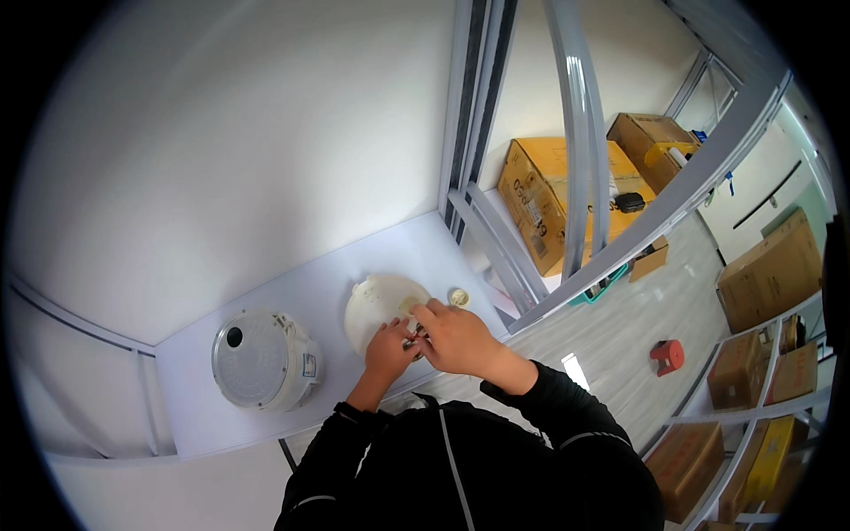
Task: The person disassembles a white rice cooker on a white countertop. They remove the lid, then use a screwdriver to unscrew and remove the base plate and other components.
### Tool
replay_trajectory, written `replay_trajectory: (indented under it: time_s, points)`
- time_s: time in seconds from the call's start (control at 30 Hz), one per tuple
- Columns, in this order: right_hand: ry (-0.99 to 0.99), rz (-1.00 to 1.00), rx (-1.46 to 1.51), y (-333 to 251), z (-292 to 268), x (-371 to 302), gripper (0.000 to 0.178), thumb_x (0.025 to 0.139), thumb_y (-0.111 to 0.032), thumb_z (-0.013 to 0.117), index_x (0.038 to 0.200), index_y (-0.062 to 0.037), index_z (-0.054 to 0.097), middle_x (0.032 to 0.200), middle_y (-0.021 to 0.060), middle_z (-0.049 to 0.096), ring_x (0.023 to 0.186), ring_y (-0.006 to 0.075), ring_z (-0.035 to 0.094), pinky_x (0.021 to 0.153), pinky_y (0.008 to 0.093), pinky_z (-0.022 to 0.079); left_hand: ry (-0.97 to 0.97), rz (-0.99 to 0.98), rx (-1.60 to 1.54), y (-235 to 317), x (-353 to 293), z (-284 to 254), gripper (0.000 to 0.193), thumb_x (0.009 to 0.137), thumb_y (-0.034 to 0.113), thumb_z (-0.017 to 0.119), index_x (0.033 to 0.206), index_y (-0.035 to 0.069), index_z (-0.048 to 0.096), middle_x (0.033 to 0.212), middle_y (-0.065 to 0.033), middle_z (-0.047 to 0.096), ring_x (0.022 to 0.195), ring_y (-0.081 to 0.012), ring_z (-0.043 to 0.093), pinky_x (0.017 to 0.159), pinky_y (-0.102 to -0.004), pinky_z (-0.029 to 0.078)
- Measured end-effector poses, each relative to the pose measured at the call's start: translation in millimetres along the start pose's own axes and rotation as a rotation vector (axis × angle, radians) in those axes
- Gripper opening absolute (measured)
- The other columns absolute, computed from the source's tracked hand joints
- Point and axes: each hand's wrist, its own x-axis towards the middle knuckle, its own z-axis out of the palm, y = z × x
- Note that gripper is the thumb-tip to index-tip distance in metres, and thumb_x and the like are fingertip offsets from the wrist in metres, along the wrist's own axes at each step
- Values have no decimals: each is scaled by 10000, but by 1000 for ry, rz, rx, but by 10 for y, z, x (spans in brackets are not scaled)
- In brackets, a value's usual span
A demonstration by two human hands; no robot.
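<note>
Both my hands meet over the near right edge of a round white plastic cover lying on the white table. My left hand has its fingertips pinched together, with a dark band at the wrist. My right hand curls against them, its fingers bent and closed. Between the fingertips shows a small piece with a bit of red, too small and too covered to name. Just beyond my right hand stands a small round pale cup with something inside. On the left sits a white round appliance with a grey metal disc and a black hole facing up.
A white table stands against a white wall, with grey metal frame posts at its right end. Beyond them are yellow-brown cardboard boxes. A red stool stands on the floor; shelves with boxes line the right side.
</note>
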Motion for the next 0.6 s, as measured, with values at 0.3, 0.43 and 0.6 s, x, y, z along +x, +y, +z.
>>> replay_trajectory:
  time_s: [0.3,0.43,0.6]
  points:
    - [168,-250,14,86,33,66,254,899,-222,730,1081,-72,636,953,174,676,779,389,715,664,472,577,-31,-27,-32,43,-11,-54,258,829,255,815,987,62,749,1420,-178,680,1394,-397,577,1196,-524,416]
    - [-144,236,-225,-23,-33,59,281,885,-213,749,1109,-88,634,989,174,669,827,380,726,686,449,584,-62,37,-43,122,25,-112,271,821,251,826,997,56,762,1428,-166,677,1397,-403,573,1200,-514,412]
    - [175,-309,-58,256,23,70,319,913,-299,747,1125,-84,643,987,180,674,749,358,744,613,452,593,-81,5,-42,99,44,-69,277,823,251,828,1013,57,770,1430,-162,679,1406,-394,568,1207,-496,410]
